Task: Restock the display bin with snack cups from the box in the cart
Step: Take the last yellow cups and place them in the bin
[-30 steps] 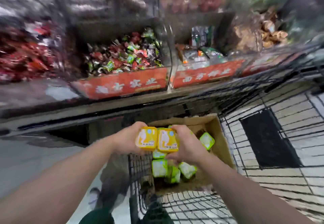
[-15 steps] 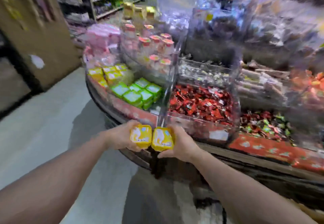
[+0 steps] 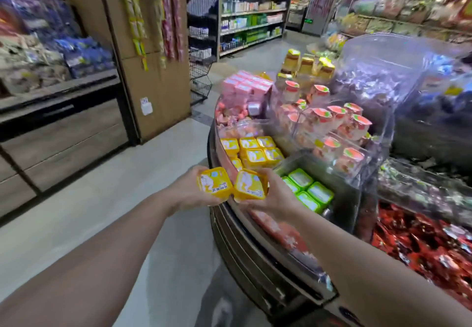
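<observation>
My left hand grips a yellow snack cup with a white figure on its lid. My right hand grips a second yellow snack cup right beside the first; the two cups touch. Both are held at the near edge of the round display stand, just in front of the bin of yellow snack cups, where several identical cups lie. The cart and its box are out of view.
Green-lidded cups fill the bin to the right of the yellow ones. Pink boxes and peach-lidded cups stand behind clear dividers. Red wrapped sweets lie at the right. A wooden pillar and shelving stand left across the aisle floor.
The view has swung left from the cart and box to the display stand. Both hands carried their yellow cups along and now hold them close to the yellow-cup bin.
</observation>
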A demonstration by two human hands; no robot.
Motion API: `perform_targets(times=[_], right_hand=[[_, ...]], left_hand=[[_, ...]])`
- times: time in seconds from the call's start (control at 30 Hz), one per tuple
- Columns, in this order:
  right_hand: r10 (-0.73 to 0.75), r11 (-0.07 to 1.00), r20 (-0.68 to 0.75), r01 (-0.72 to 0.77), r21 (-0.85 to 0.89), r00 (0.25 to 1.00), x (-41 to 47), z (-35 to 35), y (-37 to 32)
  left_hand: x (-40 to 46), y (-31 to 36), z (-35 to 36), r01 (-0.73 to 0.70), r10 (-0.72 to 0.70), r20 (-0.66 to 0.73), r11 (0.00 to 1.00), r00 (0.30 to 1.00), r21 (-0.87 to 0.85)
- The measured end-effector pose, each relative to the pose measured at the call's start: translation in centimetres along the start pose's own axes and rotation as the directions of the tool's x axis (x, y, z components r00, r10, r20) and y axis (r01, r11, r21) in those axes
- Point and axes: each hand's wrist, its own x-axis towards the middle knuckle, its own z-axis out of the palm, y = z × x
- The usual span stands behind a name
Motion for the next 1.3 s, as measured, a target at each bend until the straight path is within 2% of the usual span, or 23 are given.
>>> perform_targets(times=[0.17, 0.43, 0.6, 0.77, 0.9, 0.97, 1.03, 1.1, 1.13, 1.2, 1.3], right_hand=[[0.003, 1.0, 0.028, -0.004, 0.01, 1.0, 10.5, 0.5, 1.9], [0.191, 0.975, -0.025, -0.192, -0.11, 0.981, 21.2, -1.7, 6.8], [0.379, 0.921, -0.101, -0.386, -0.058, 0.92, 24.6, -1.2, 9.6], [0.527, 0.847, -0.101, -0.531, -0.018, 0.844, 26.4, 0.6, 10.5], [0.677, 0.735, -0.205, -0.663, 0.143, 0.707, 26.0, 1.5, 9.0], [0.755, 0.651, -0.287, -0.728, 0.215, 0.59, 25.7, 2.2, 7.7], [0.852, 0.505, -0.364, -0.774, 0.382, 0.377, 25.8, 3.4, 6.6], [0.93, 0.334, -0.331, -0.739, 0.586, 0.158, 26.3, 4.6, 6.1], [0.952, 0.268, -0.292, -0.707, 0.655, 0.091, 26.6, 5.1, 6.1], [0.969, 0.227, -0.239, -0.641, 0.733, 0.069, 27.1, 5.8, 6.5], [0.97, 0.237, -0.185, -0.425, 0.874, 0.16, 27.5, 6.1, 6.7]], left_hand=[[8.9, 0.2, -3.4, 0.015, -0.015, -0.003, 1.0, 1.0, 0.018], [23.3, 3.5, -6.2, -0.03, 0.026, 0.057, 0.997, 0.998, 0.076], [31.2, 3.8, -5.7, -0.094, 0.058, 0.182, 0.976, 0.982, 0.196], [37.6, 4.2, -5.0, -0.248, 0.135, 0.389, 0.934, 0.912, 0.258], [41.8, 5.7, -5.1, -0.37, 0.204, 0.541, 0.903, 0.816, 0.218], [43.1, 6.5, -4.8, -0.403, 0.241, 0.586, 0.901, 0.774, 0.162], [43.8, 7.0, -4.5, -0.445, 0.272, 0.621, 0.884, 0.735, 0.14], [44.0, 7.1, -4.1, -0.473, 0.278, 0.664, 0.872, 0.694, 0.13], [44.1, 7.2, -3.9, -0.495, 0.283, 0.68, 0.858, 0.677, 0.136], [44.3, 7.2, -3.6, -0.542, 0.307, 0.695, 0.829, 0.65, 0.14], [44.7, 7.3, -3.4, -0.546, 0.325, 0.699, 0.83, 0.637, 0.112]])
